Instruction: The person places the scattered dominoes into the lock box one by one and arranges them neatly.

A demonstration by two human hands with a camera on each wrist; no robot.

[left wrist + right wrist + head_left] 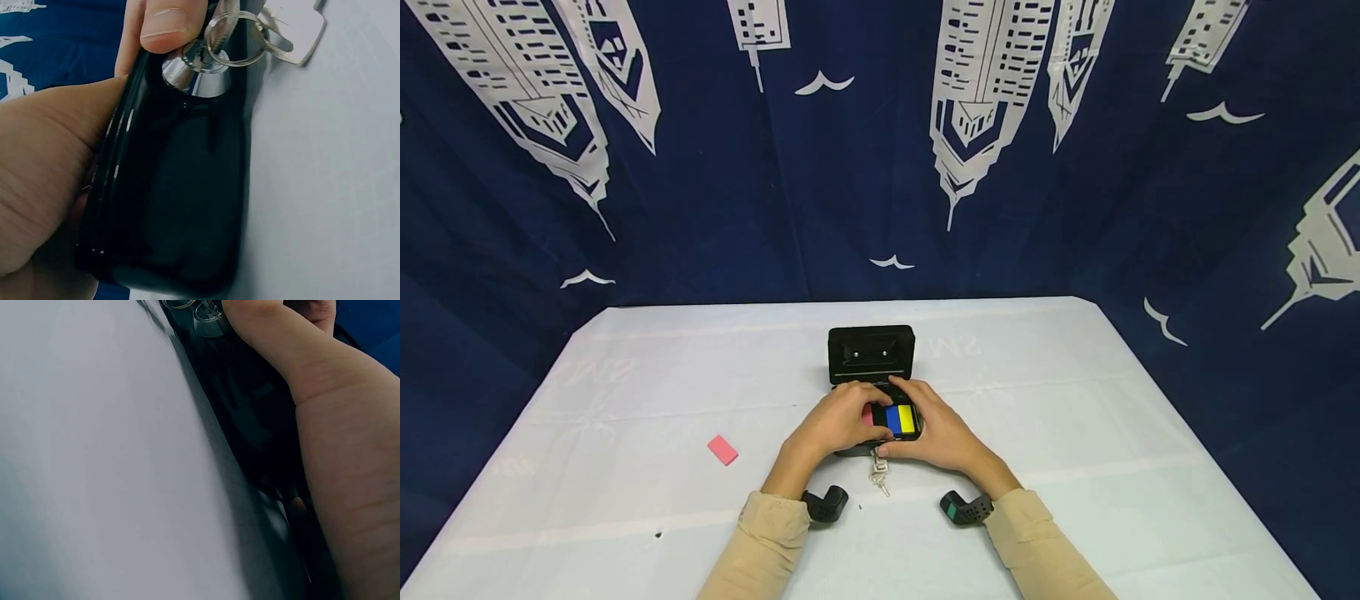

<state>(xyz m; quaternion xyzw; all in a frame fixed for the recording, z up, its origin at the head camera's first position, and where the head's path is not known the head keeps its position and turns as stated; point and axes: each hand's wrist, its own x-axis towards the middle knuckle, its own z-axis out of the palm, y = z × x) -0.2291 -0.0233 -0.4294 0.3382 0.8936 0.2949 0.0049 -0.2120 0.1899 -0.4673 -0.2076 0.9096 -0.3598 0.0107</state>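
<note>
A small black cash box (871,354) stands on the table with its lid up. In it lie a yellow block (907,419), a blue block (892,420) and a pink block (867,415) partly covered by fingers. My left hand (842,418) reaches over the box's left side, thumb and forefinger pinching the blue block at its two ends. My right hand (943,429) grips the box's right end, thumb at the front beside the lock (197,72) and fingers at the back. Keys (880,475) on a ring hang from the lock.
Another pink block (723,450) lies on the white-covered table (587,500), left of the box. A tiny dark speck (658,535) sits nearer the front. Behind the table hangs a dark blue curtain (850,183) with white building prints.
</note>
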